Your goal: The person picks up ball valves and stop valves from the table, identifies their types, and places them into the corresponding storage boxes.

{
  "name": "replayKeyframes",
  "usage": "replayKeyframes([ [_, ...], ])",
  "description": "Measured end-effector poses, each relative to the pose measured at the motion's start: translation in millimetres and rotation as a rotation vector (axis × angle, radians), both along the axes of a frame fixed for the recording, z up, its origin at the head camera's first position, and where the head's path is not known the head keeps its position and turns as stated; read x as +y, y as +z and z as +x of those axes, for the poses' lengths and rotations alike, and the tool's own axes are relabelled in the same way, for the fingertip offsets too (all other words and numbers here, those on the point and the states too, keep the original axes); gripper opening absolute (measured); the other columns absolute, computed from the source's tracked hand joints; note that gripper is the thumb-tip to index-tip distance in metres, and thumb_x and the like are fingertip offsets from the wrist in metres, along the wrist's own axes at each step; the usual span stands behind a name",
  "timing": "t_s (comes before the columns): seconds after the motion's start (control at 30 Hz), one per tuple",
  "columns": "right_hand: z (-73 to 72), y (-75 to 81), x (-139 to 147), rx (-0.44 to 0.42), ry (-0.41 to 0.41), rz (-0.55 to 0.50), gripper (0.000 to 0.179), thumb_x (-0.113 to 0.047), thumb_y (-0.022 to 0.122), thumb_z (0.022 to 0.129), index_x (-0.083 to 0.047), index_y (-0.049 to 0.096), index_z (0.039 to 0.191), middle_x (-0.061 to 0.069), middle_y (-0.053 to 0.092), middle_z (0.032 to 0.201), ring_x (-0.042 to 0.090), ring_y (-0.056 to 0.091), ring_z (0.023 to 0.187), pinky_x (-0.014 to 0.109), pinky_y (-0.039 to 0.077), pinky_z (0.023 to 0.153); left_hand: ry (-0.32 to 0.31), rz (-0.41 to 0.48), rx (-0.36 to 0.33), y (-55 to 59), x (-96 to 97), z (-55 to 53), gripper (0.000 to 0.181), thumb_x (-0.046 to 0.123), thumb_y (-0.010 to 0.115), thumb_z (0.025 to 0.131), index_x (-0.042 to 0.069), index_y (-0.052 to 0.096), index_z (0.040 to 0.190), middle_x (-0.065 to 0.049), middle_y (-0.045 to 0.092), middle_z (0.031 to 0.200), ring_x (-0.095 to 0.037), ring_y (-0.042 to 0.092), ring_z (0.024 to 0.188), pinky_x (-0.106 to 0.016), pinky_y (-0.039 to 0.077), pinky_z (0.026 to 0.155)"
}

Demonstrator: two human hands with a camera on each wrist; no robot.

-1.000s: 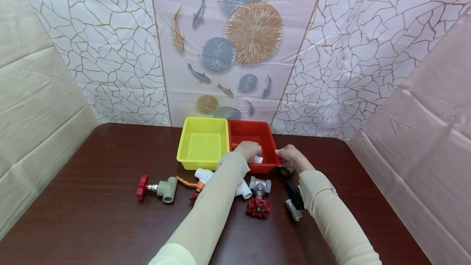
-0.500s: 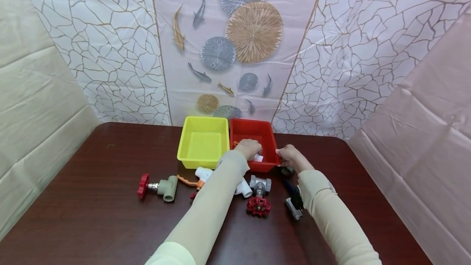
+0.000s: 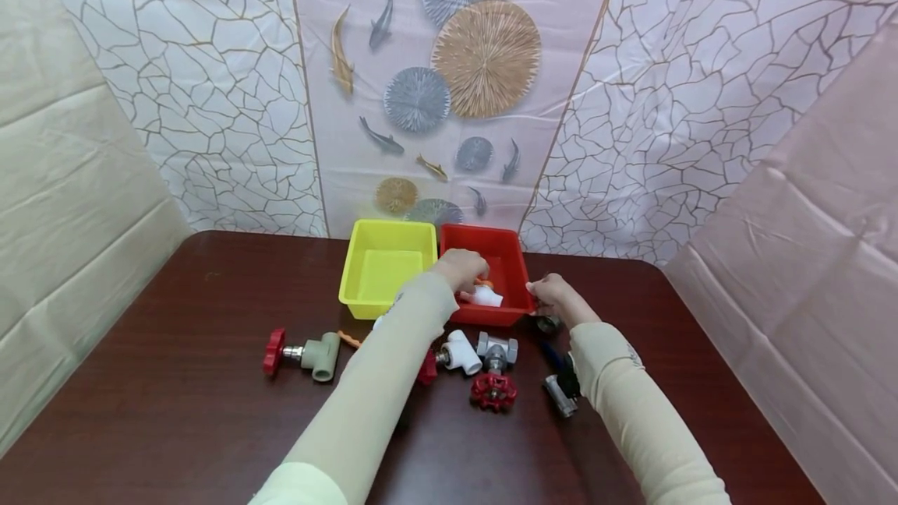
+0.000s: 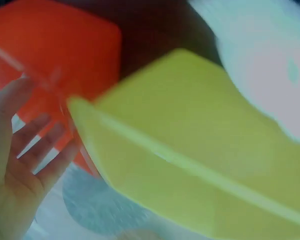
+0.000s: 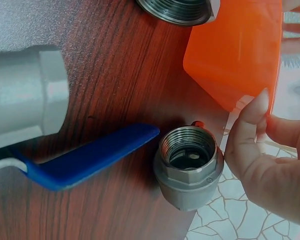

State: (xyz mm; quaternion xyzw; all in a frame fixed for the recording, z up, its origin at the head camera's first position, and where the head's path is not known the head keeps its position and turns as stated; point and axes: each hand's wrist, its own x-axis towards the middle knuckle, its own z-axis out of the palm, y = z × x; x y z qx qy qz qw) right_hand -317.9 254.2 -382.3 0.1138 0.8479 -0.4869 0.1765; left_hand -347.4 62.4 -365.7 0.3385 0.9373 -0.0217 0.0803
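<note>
My left hand (image 3: pixel 461 268) hovers over the red bin (image 3: pixel 519 267), its fingers spread and holding nothing in the left wrist view. Just below it, a white plastic valve (image 3: pixel 487 297) with an orange handle lies in that bin. With thumb and fingers, my right hand (image 5: pixel 270 155) pinches the red bin's right front corner. Close beside that hand stands a metal fitting (image 5: pixel 187 165) with a threaded opening facing up. To the left, the yellow bin (image 3: pixel 388 310) adjoins the red one and has nothing inside.
In front of the bins lie a grey-green valve with a red knob (image 3: pixel 319 357), a white tee valve (image 3: pixel 461 353), a metal valve with a red handwheel (image 3: pixel 494 392) and a metal valve with a blue lever (image 5: pixel 90 160). My left sleeve partly covers a white, orange-handled piece.
My left hand has let go of the white valve in the red bin and risen slightly to the left. My left forearm shifted left, uncovering the white tee valve. My right hand stays at the corner.
</note>
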Motion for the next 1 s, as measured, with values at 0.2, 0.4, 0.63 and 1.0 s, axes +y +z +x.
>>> replayKeyframes([
  [0.2,0.7,0.8,1,-0.008,0.016,-0.009,0.041,-0.013,0.037,0.102,0.015,0.042,0.130,0.022,0.058,0.102,0.014,0.054,0.066,0.031,0.054,0.069,-0.037,0.046,0.055,5.0,-32.5,-8.7,0.022,0.017,0.061,0.090,0.013,0.068,0.110,-0.003,0.066,0.106,-0.019,0.058,0.097,-0.031,0.048,0.088],
  [0.4,0.0,-2.0,1,-0.007,0.004,-0.016,0.040,-0.015,0.038,0.102,0.014,0.044,0.128,0.016,0.058,0.093,0.014,0.052,0.066,0.028,0.052,0.065,-0.026,0.109,0.025,7.9,-64.7,-14.6,0.029,0.016,0.064,0.089,0.008,0.064,0.118,-0.008,0.064,0.116,-0.023,0.058,0.108,-0.034,0.046,0.097],
  [0.63,-0.7,-5.1,1,-0.010,0.021,-0.024,0.040,-0.014,0.038,0.102,0.014,0.044,0.129,0.011,0.058,0.087,0.013,0.053,0.065,0.026,0.051,0.063,0.063,0.145,0.038,8.6,-110.9,-11.0,0.037,0.018,0.063,0.090,0.009,0.059,0.125,-0.012,0.057,0.129,-0.030,0.051,0.121,-0.042,0.042,0.102],
  [1.0,-5.5,-4.5,5,-0.001,0.020,-0.030,0.040,-0.014,0.038,0.102,0.016,0.043,0.128,0.008,0.056,0.084,0.012,0.052,0.064,0.023,0.050,0.060,0.369,0.166,0.016,2.2,-168.4,-9.1,0.055,0.025,0.062,0.091,0.006,0.044,0.139,-0.021,0.046,0.138,-0.037,0.048,0.123,-0.049,0.045,0.096],
])
